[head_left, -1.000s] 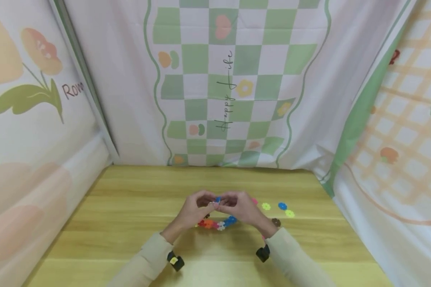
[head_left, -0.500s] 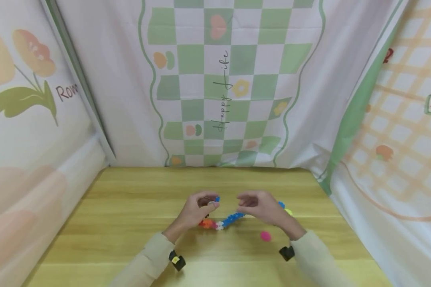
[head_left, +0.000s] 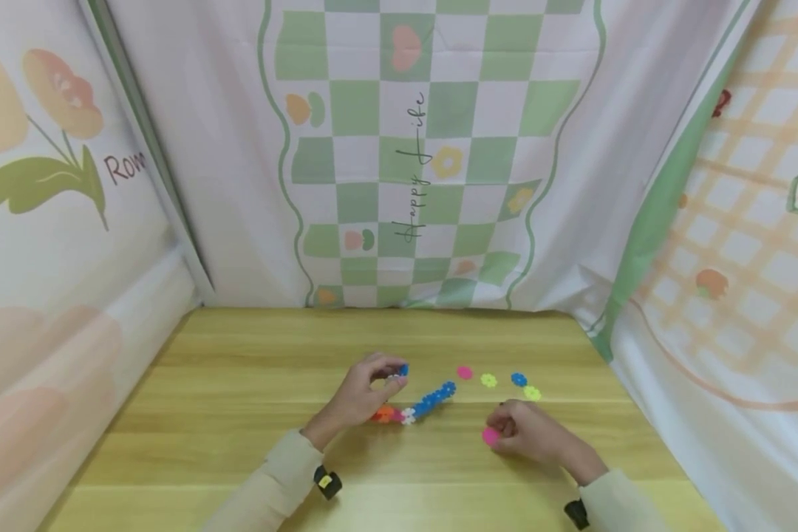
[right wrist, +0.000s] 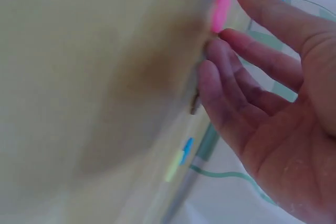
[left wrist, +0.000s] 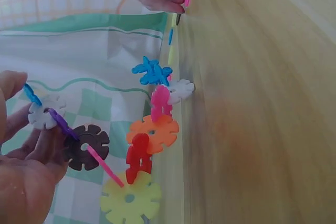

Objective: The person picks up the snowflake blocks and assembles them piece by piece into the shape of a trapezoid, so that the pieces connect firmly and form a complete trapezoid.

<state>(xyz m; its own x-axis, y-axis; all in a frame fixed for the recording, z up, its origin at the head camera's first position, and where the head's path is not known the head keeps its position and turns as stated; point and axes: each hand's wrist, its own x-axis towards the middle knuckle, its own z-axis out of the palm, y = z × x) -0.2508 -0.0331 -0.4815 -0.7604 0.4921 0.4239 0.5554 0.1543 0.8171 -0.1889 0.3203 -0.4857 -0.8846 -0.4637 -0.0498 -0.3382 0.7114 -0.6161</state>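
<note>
My right hand (head_left: 530,432) has moved, pinching a pink disc (head_left: 490,437) toward the worktop's (head_left: 273,340) right edge; my left hand (head_left: 364,390) still holds the chain (head_left: 408,415).

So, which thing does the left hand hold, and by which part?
The left hand holds a chain of colourful notched plastic discs by its blue-and-white end.

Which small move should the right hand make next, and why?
I would probably lift the pink disc toward the blue end piece of the chain, because the left hand pinches that piece and the right hand has the disc between thumb and index finger.
</note>
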